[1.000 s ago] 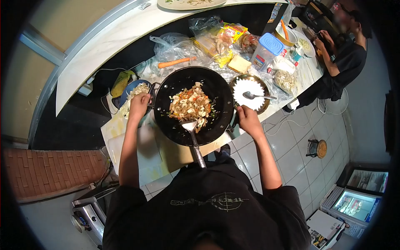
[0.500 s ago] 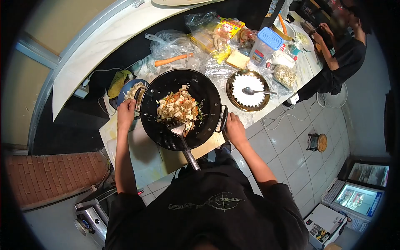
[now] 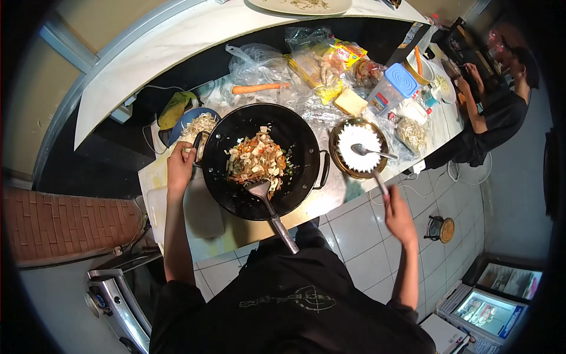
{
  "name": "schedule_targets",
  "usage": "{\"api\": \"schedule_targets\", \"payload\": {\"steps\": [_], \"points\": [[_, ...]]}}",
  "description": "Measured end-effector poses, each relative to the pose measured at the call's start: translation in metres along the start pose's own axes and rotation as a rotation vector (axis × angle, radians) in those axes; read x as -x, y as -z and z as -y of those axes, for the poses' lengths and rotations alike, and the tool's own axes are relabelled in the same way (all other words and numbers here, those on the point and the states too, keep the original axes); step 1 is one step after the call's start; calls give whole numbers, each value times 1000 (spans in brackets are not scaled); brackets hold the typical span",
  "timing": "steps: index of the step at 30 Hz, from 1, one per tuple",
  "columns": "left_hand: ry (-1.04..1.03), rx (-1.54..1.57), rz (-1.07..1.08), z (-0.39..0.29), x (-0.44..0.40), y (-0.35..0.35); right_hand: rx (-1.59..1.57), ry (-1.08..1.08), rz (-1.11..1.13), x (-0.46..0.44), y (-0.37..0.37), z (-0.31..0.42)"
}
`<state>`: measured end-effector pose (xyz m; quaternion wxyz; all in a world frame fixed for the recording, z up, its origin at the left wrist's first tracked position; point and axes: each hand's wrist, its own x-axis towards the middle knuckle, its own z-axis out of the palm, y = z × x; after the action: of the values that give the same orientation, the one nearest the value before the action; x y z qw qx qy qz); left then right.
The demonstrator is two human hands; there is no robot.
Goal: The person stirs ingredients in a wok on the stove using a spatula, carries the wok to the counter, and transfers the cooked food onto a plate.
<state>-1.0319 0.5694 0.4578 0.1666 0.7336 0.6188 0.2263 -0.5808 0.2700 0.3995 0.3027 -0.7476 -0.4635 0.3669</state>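
Note:
A black two-handled wok point(image 3: 300, 133) stands near the counter's front edge. In it lies a stir-fried mix point(image 3: 256, 156) of pale chunks, orange bits and green bits. A metal spatula point(image 3: 274, 215) rests in the mix, its handle over the near rim. At the wok's left handle, my left hand point(image 3: 180, 168) is closed with its fingers on the loop. My right hand point(image 3: 400, 218) is off the wok, to the right past the counter edge, blurred. A narrow pale shape extends from it toward the gold-rimmed plate point(image 3: 335, 154); whether finger or tool is unclear.
White rice-like food point(image 3: 354, 138) and a spoon point(image 3: 371, 151) lie on the plate. Behind are a carrot point(image 3: 259, 88), plastic bags, bread point(image 3: 351, 102) and a blue-lidded container point(image 3: 394, 88). Bean sprouts point(image 3: 197, 127) sit at left. Another person point(image 3: 495, 124) works at far right.
My right hand has let go of the wok's right handle and moved right, beside the gold-rimmed plate. My left hand stays at the left handle. The view has shifted slightly.

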Motion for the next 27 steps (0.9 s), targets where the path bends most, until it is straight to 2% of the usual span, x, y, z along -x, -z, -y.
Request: {"api": "schedule_targets", "payload": {"steps": [1, 3, 5, 7, 9, 10, 12, 13, 15, 16, 17, 18, 19, 20, 21, 23, 27], "points": [[5, -10, 13, 1, 0, 2, 29, 42, -4, -20, 9, 2], [5, -24, 21, 2, 0, 4, 67, 357, -206, -80, 1, -5], [-2, -56, 56, 7, -2, 4, 145, 336, -138, -149, -9, 8], [-15, -17, 48, 6, 0, 4, 230, 521, -220, -216, -40, 12], [-49, -109, 7, 1, 0, 4, 389, 530, -164, -266, -67, 23], [1, -61, 32, -1, 0, 5, 376, 533, -167, -288, -79, 25], [1, 31, 43, 13, -8, 1, 425, 692, -268, -309, -103, 24], [10, 139, 51, 20, -8, 1, 414, 686, -253, -296, -102, 35], [40, 134, 81, 26, -10, 3, 349, 601, -377, -266, -79, 56], [26, 105, 52, 19, -10, 1, 133, 531, -429, -244, -73, 56], [9, 80, 22, 12, -10, -1, -20, 359, -380, -201, -64, 62], [8, 92, 23, 7, -9, -1, -5, 97, -133, -152, -46, 75], [17, 53, 56, 1, -10, 0, 55, -38, -43, -128, -62, 60], [21, 14, 88, -3, -12, -3, -69, -29, 92, -96, -58, 71], [12, 21, 96, -6, -14, -7, -144, 64, 71, -80, -65, 70], [-42, 31, 105, -11, -18, -16, -206, -22, 33, -77, -78, 55], [-79, -6, 153, -38, -37, -36, -246, -25, -116, -96, -82, 27]]}}
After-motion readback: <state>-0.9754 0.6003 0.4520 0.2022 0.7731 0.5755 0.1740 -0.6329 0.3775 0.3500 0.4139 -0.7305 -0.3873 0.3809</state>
